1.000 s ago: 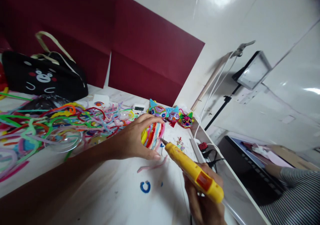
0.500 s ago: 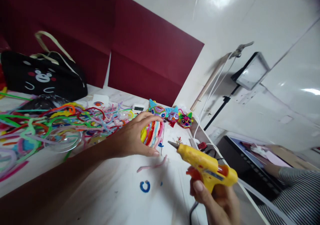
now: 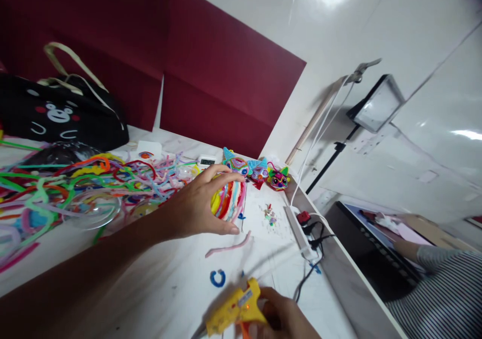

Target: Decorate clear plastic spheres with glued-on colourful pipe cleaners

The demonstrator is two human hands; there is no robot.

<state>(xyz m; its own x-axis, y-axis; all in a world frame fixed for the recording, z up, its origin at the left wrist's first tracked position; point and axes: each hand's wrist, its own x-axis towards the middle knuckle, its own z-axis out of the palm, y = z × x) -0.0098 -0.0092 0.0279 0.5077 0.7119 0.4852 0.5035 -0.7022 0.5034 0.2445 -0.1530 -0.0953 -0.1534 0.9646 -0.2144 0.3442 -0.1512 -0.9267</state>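
Observation:
My left hand (image 3: 194,206) is closed around a rounded craft piece (image 3: 230,201) covered in yellow, red, white, blue and pink fuzzy pipe-cleaner stripes. Its fingers and thumb hide part of the piece. Low in the view, my right hand (image 3: 284,311) grips a yellow hot glue gun (image 3: 234,306) by its handle. The gun's nozzle points down and left, close to the table. Between the hands lie a pink pipe cleaner (image 3: 229,244) and a blue C-shaped curl (image 3: 217,278).
Tangled pipe cleaners (image 3: 83,178) and a clear plastic dome (image 3: 96,211) cover the left side. Several finished animal-face ornaments (image 3: 278,178) stand at the back. A power strip (image 3: 301,233) with cables runs along the right edge. Beyond it, a person in a striped sleeve (image 3: 440,263) works.
My right hand has brought the glue gun down and left, turning its nozzle from up-left to down-left. The left hand still holds the striped piece in about the same place.

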